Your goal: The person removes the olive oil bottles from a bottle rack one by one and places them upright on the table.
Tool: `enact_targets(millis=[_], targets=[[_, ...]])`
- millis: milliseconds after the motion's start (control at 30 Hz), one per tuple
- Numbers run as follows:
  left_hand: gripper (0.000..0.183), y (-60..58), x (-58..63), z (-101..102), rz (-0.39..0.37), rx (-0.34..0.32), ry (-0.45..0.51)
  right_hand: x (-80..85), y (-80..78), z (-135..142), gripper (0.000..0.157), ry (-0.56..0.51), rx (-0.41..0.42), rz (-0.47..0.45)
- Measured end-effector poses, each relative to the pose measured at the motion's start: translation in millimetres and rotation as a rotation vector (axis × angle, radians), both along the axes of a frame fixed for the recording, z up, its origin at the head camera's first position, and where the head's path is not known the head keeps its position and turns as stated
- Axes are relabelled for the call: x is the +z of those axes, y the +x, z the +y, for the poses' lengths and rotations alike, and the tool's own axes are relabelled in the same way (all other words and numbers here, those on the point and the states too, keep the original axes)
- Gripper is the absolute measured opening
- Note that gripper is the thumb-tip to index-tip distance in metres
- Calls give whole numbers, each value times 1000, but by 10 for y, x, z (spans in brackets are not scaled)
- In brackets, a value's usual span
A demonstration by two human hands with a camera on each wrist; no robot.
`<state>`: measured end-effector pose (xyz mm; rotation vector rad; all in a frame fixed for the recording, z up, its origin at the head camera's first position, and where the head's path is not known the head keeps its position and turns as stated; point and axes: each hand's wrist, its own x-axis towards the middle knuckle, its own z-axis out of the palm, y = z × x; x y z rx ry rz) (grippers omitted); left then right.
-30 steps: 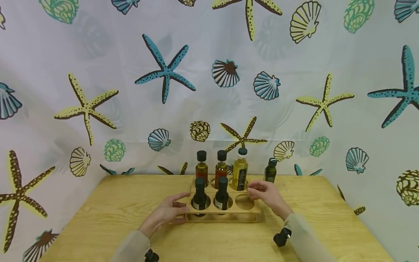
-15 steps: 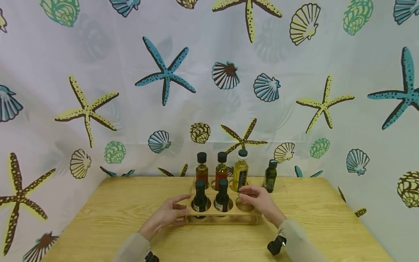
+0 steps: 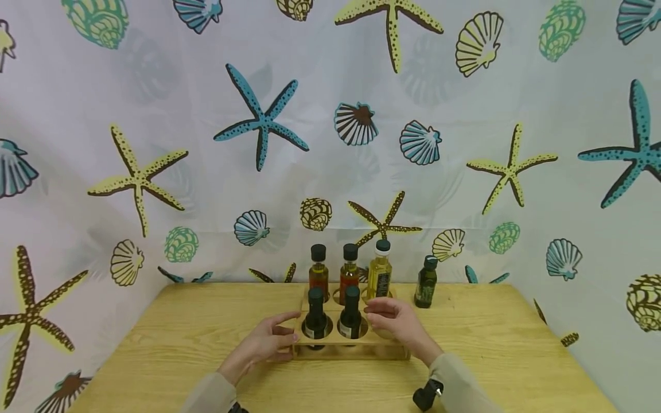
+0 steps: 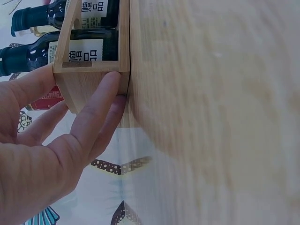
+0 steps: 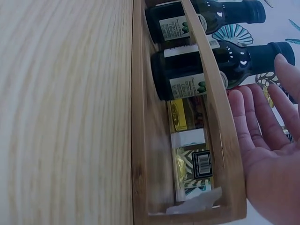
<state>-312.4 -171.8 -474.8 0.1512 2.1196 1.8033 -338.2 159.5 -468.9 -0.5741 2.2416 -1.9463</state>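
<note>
A stepped wooden bottle rack (image 3: 356, 351) stands on the table with two dark green bottles in front, the left bottle (image 3: 316, 321) and the right bottle (image 3: 351, 318). Behind them are two bottles with red labels, like this bottle (image 3: 318, 274), and a yellow oil bottle (image 3: 380, 272). My left hand (image 3: 260, 344) touches the rack's left end with spread, fairly straight fingers. Above the front right hole, my right hand (image 3: 400, 327) is beside the right dark bottle, fingers loosely bent, nothing held. In the right wrist view its thumb (image 5: 284, 70) overlaps the bottle's cap; contact cannot be told.
A small dark green bottle (image 3: 426, 284) stands on the wooden table (image 3: 206, 321), behind and right of the rack. A cloth (image 3: 330, 160) printed with starfish and shells hangs behind the table. A whitish scrap (image 5: 197, 201) is inside the rack's end.
My right hand has moved left, from the rack's right side to beside the front right dark bottle. The small green bottle has come fully into view. My left hand stays at the rack's end.
</note>
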Motion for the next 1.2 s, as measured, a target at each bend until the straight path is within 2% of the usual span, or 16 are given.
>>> enact_targets(millis=[300, 567, 867, 1200], targets=[[63, 40, -12, -18, -5, 12, -7, -13, 52, -193, 48, 23, -53, 52], [64, 74, -44, -42, -19, 14, -15, -50, 68, -357, 51, -15, -59, 37], [61, 27, -18, 19, -3, 19, -13, -28, 7, -406, 49, -10, -91, 57], [60, 17, 13, 25, 7, 23, -24, -24, 0, -417, 59, -5, -113, 51]])
